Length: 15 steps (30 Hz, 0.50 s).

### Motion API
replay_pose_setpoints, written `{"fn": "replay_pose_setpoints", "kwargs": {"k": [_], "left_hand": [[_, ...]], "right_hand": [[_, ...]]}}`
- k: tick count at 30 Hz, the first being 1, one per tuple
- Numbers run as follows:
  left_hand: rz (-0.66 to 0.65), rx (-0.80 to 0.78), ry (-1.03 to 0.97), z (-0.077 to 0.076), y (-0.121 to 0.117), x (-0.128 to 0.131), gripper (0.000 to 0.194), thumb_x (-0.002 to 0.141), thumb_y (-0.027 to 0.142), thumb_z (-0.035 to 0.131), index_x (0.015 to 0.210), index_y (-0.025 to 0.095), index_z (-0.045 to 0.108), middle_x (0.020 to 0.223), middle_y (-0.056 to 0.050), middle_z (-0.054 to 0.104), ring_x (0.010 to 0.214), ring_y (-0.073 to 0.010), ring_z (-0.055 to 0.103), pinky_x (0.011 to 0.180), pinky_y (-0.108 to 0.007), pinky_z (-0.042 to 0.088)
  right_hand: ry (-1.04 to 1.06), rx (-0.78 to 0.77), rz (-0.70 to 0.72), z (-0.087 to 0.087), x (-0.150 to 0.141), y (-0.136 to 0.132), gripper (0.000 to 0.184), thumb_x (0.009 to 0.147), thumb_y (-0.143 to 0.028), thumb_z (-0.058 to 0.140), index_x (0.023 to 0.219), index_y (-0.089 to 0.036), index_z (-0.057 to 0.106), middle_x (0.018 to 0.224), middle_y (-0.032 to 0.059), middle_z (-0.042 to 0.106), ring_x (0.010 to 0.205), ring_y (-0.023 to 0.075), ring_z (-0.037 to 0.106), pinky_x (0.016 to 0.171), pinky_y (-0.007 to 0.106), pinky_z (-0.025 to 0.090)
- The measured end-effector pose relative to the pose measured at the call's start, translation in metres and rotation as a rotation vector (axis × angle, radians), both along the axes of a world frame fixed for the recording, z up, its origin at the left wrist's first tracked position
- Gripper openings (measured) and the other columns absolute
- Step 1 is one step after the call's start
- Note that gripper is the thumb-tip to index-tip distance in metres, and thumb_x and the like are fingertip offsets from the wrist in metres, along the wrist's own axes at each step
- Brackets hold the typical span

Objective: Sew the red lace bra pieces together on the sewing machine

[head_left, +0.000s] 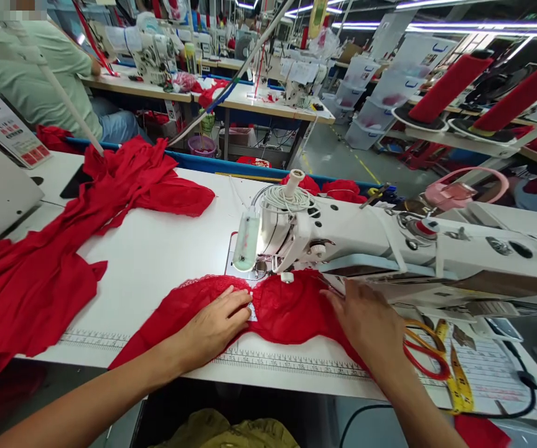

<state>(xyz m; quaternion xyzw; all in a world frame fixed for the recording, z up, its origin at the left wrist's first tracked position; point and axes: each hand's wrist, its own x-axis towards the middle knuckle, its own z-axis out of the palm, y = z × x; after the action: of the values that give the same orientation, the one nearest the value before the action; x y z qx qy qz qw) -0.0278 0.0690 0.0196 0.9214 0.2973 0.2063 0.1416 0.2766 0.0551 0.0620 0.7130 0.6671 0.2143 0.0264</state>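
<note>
A red lace-edged bra piece lies across the white sewing table, its upper edge under the needle area of a white sewing machine. My left hand rests flat on the left part of the cloth, fingers stretched toward the middle. By the finger ends a small white label shows. On the right part of the bra piece is my right hand, just below the machine arm. Its thumb is spread from the bent fingers, whose tips are partly hidden. A pale green guard hangs before the needle.
Red cloth pieces are heaped at the left. Scissors with orange-red handles and a yellow tape measure lie at the right. A printed ruler follows the front edge. Thread cones stand at the right; a person sits beyond.
</note>
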Motion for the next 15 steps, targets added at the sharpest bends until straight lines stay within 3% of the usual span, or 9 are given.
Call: {"fn": "replay_pose_setpoints", "kwargs": {"k": [2, 4, 6, 7, 11, 15], "left_hand": [[-0.042, 0.001, -0.011, -0.001, 0.004, 0.003, 0.019, 0.103, 0.013, 0.042, 0.101, 0.015, 0.061, 0.130, -0.011, 0.062, 0.125, -0.0210, 0.057, 0.120, -0.051, 0.036], [-0.066, 0.017, -0.022, -0.002, 0.006, 0.006, 0.019, 0.103, 0.014, 0.043, 0.101, 0.015, 0.062, 0.130, -0.012, 0.062, 0.124, -0.0214, 0.057, 0.119, -0.049, 0.038], [-0.036, 0.016, -0.019, -0.005, 0.003, 0.009, 0.020, 0.103, 0.015, 0.042, 0.107, 0.015, 0.062, 0.131, -0.012, 0.062, 0.123, -0.0220, 0.058, 0.116, -0.049, 0.042], [0.013, 0.020, -0.019, -0.007, 0.002, 0.010, 0.021, 0.104, 0.016, 0.042, 0.112, 0.016, 0.061, 0.131, -0.013, 0.062, 0.123, -0.0228, 0.059, 0.114, -0.050, 0.044], [0.216, 0.043, -0.006, -0.017, -0.003, 0.000, 0.035, 0.103, 0.031, 0.046, 0.133, 0.014, 0.050, 0.139, -0.017, 0.059, 0.133, -0.0290, 0.053, 0.112, -0.055, 0.044], [0.166, -0.014, 0.014, -0.017, 0.005, -0.019, 0.050, 0.102, 0.040, 0.049, 0.146, 0.018, 0.040, 0.149, -0.016, 0.051, 0.141, -0.0290, 0.045, 0.115, -0.053, 0.041]], "right_hand": [[0.026, 0.143, 0.207, 0.001, -0.011, -0.004, 0.027, 0.099, -0.029, 0.052, 0.108, -0.012, 0.070, 0.098, 0.0152, 0.074, 0.094, 0.0287, 0.069, 0.058, 0.030, 0.048], [0.147, 0.202, 0.528, -0.003, -0.029, -0.006, 0.030, 0.099, -0.013, 0.045, 0.118, -0.016, 0.069, 0.113, 0.0100, 0.074, 0.108, 0.0228, 0.066, 0.076, 0.028, 0.054], [0.281, 0.107, 0.802, -0.012, -0.050, -0.005, 0.038, 0.099, -0.008, 0.041, 0.121, -0.021, 0.068, 0.120, 0.0047, 0.073, 0.116, 0.0169, 0.063, 0.089, 0.025, 0.054], [0.324, 0.056, 0.868, -0.019, -0.059, -0.003, 0.037, 0.100, -0.010, 0.042, 0.120, -0.022, 0.069, 0.120, 0.0038, 0.073, 0.116, 0.0159, 0.063, 0.088, 0.023, 0.055], [0.396, 0.050, 0.736, -0.046, -0.082, 0.001, 0.033, 0.102, -0.032, 0.050, 0.125, -0.016, 0.068, 0.128, 0.0096, 0.069, 0.119, 0.0213, 0.064, 0.080, 0.024, 0.060], [0.399, 0.068, 0.652, -0.057, -0.087, -0.008, 0.038, 0.101, -0.031, 0.052, 0.132, -0.012, 0.064, 0.134, 0.0137, 0.065, 0.124, 0.0250, 0.062, 0.092, 0.031, 0.059]]}}
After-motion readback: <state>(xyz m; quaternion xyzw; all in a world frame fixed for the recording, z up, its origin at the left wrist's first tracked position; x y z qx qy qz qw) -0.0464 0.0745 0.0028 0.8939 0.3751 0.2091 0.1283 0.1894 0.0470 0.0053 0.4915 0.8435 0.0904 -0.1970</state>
